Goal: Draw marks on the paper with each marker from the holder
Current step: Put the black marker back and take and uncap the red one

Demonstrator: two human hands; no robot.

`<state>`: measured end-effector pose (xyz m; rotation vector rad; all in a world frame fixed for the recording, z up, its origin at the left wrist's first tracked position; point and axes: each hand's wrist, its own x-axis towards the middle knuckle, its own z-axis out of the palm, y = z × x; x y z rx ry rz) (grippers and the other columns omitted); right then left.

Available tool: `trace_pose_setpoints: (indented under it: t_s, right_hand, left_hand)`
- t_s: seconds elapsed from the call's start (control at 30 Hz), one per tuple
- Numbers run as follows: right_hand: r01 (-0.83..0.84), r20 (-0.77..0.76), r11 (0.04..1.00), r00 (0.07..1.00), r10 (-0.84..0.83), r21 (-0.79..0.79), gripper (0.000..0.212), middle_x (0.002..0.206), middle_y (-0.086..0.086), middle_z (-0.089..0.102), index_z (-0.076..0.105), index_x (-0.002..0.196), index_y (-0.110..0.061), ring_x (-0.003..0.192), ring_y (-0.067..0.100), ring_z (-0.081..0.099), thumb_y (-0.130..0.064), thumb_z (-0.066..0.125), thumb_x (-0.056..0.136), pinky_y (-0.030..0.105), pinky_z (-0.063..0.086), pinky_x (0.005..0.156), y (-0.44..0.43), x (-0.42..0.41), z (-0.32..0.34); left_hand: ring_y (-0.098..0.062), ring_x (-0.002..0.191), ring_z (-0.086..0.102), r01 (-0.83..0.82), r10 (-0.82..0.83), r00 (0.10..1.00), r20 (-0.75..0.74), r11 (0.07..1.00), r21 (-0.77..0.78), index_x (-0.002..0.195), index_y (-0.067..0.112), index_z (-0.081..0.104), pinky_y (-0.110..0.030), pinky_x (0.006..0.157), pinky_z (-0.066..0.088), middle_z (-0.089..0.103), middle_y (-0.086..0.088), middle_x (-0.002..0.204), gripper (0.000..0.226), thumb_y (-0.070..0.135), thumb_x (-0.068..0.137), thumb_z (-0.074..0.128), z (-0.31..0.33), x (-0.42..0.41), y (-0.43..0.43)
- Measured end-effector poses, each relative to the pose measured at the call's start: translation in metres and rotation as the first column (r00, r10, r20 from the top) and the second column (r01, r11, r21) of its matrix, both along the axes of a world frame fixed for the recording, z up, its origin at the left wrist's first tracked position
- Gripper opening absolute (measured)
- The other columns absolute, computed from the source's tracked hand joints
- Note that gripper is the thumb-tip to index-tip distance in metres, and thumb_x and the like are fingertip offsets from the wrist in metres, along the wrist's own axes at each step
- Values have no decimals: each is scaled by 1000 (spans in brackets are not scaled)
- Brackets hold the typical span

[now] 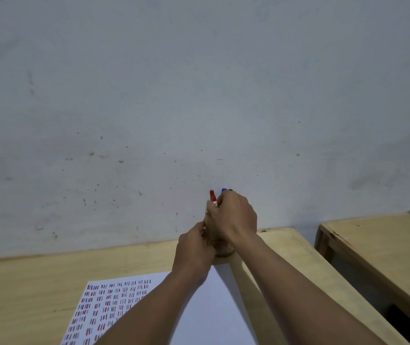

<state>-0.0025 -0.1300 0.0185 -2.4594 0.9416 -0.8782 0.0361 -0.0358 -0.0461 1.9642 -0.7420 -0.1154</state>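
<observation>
A wooden holder (223,250) stands near the far edge of the table, mostly hidden by my hands. My left hand (194,247) wraps around its left side. Above it, my right hand (233,217) closes over the marker tops. A red-capped marker (212,195) sticks up to the left of my right fingers. A blue marker tip (223,190) shows just above those fingers, which seem pinched on it. The white paper (213,307) lies in front of the holder, its left part covered with rows of short red, blue and black marks (109,302).
The light wooden table (37,290) butts against a grey scuffed wall (199,95). A second wooden table (378,245) stands to the right across a dark gap (353,277). The table's right edge runs close to my right forearm.
</observation>
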Motion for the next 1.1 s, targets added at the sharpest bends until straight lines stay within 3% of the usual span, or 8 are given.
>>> trace_pose_setpoints:
  t_s: [0.23, 0.33, 0.47, 0.63, 0.8, 0.87, 0.97, 1.1]
  right_hand:
    - [-203, 256, 974, 951, 171, 102, 11, 76, -10, 59, 49, 91, -22, 69, 13, 58, -33, 52, 94, 29, 42, 54, 3, -22, 15]
    - [-287, 346, 947, 911, 224, 143, 12, 79, -3, 64, 45, 95, -22, 70, 22, 61, -32, 50, 95, 38, 51, 58, 8, -34, 30]
    - [-365, 410, 926, 862, 297, 98, 9, 84, -7, 65, 43, 102, -24, 63, 13, 69, -30, 48, 98, 42, 60, 59, 19, -48, 53]
    - [-368, 292, 930, 891, 349, 11, 7, 87, 0, 68, 55, 106, -20, 72, 19, 70, -25, 51, 103, 42, 61, 67, 39, -65, 72]
    - [-309, 118, 950, 943, 311, -36, 23, 104, 7, 71, 71, 117, -12, 89, 23, 68, -10, 56, 99, 39, 59, 79, 63, -83, 80]
    - [-322, 71, 943, 942, 328, -81, 26, 109, 8, 73, 72, 119, -11, 98, 24, 67, -11, 57, 99, 35, 56, 83, 74, -89, 81]
    - [-330, 37, 936, 941, 337, -118, 27, 109, 7, 74, 73, 119, -12, 101, 22, 66, -12, 56, 99, 31, 53, 81, 87, -97, 82]
    - [-345, 56, 930, 934, 354, -125, 29, 111, 6, 73, 71, 122, -12, 102, 22, 66, -11, 55, 99, 29, 50, 79, 99, -104, 84]
  left_hand:
    - [-16, 86, 65, 4, -3, 1000, -13, 1000, 28, 109, 20, 64, -23, 66, 53, 72, 3, 98, 39, -1, 78, 53, 2, -8, 3]
    - [-27, 100, 66, -37, 36, 999, 17, 997, 71, 118, 17, 61, -37, 82, 56, 72, -8, 112, 36, 9, 83, 57, 10, -11, 8]
    - [-26, 133, 51, -73, 70, 997, 43, 994, 77, 153, 15, 37, -33, 103, 44, 55, -9, 146, 68, 18, 91, 64, 31, -13, 24]
    - [-18, 119, 61, -161, 177, 979, 105, 976, -145, 140, 21, 54, -25, 94, 45, 67, -3, 128, 43, 14, 98, 52, 69, -26, 57]
    - [15, 82, 62, -137, 163, 985, 49, 930, -341, 129, 30, 63, 4, 64, 40, 69, 13, 101, 36, 19, 95, 57, 103, -43, 88]
    - [13, 83, 64, -93, 117, 992, 42, 924, -371, 121, 32, 68, -3, 72, 48, 71, 15, 97, 30, 23, 93, 64, 112, -47, 99]
    - [-8, 85, 72, -61, 70, 998, 8, 921, -385, 105, 28, 76, -35, 85, 59, 78, 10, 86, 17, 23, 91, 69, 120, -51, 110]
    - [-17, 80, 75, -68, 61, 998, -31, 905, -420, 93, 21, 77, -37, 78, 61, 78, 2, 77, 7, 17, 89, 72, 127, -55, 123]
